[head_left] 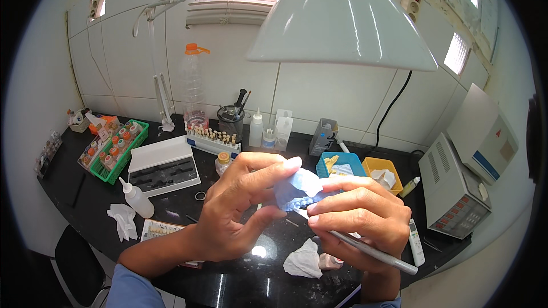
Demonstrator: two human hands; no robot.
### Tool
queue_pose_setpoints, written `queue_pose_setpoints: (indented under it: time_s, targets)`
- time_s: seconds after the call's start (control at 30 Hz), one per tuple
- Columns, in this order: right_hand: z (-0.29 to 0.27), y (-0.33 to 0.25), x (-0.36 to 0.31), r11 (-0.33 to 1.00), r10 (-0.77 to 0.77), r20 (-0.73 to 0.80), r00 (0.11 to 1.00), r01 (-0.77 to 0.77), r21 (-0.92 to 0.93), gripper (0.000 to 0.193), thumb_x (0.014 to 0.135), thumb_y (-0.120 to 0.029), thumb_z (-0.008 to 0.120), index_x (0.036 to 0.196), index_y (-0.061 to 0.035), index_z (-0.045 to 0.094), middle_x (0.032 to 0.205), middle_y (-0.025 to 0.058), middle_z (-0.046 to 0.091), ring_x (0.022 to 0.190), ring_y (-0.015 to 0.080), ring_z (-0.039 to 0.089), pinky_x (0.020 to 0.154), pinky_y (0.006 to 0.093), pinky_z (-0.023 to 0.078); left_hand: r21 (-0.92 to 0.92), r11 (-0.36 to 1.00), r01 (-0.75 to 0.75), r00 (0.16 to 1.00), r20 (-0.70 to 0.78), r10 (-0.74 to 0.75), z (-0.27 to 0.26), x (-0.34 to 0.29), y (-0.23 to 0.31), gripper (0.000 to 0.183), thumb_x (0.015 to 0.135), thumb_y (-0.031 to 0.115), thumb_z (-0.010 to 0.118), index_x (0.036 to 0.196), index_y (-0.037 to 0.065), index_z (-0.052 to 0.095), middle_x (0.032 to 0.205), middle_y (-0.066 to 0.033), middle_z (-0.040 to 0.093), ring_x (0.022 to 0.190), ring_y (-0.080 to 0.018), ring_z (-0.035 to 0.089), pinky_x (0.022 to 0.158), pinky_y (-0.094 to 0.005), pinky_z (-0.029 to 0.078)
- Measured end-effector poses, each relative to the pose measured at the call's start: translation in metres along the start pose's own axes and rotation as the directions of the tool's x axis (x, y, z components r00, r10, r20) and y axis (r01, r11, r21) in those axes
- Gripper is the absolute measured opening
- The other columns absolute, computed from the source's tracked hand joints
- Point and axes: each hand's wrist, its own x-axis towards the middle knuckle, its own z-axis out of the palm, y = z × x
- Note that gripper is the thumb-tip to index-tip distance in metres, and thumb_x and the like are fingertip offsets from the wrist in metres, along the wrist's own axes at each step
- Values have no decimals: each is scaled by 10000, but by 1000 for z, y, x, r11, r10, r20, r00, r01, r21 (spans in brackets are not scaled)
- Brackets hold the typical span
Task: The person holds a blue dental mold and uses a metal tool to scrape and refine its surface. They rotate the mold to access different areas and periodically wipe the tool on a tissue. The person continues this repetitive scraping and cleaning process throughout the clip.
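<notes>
Gripping blue cast (299, 189) in left hand (237, 208) fingers, raised mid-bench under lamp (342, 17) for light; right hand (357, 222) pinching tool (371, 251) pen-style, tip against cast for control.

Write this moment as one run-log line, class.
left hand: holds blue dental model | right hand: grey tool at model | over black counter
</notes>
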Motion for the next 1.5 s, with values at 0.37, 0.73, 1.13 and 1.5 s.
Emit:
queue_pose_setpoints:
  time_s: [0.37,0.73,1.13,1.5]
  targets:
    - [3,2,0,1000,-3,1,1000,3,-22,211,681,-112,873,875,-128,791,864,33,775,854,215,732,837,363,579,54,999,1,999,-41,1,0,-2,1,535,870,-46,689,1388,56,602,1299,-175,555,1132,-286,667,935,-365,586]
    - [-1,6,3,999,-40,41,998,39,23,274,615,26,833,857,-68,747,860,51,736,879,239,735,732,326,599,107,994,23,1000,-1,-23,-2,0,3,461,893,10,699,1348,38,633,1305,-180,568,1135,-294,673,940,-375,590]
    - [-1,16,0,992,-17,39,999,12,126,262,629,34,836,858,-56,748,846,62,737,846,232,739,730,329,604,147,989,-24,997,76,13,-4,3,2,427,932,58,671,1357,36,630,1284,-190,590,1125,-298,672,960,-380,553]
    - [-2,19,0,985,9,41,999,-16,170,256,640,38,850,860,-47,751,836,82,744,825,235,743,746,335,600,124,992,-3,994,107,-10,-7,5,3,436,949,101,664,1379,46,615,1280,-198,605,1151,-291,645,966,-382,537]
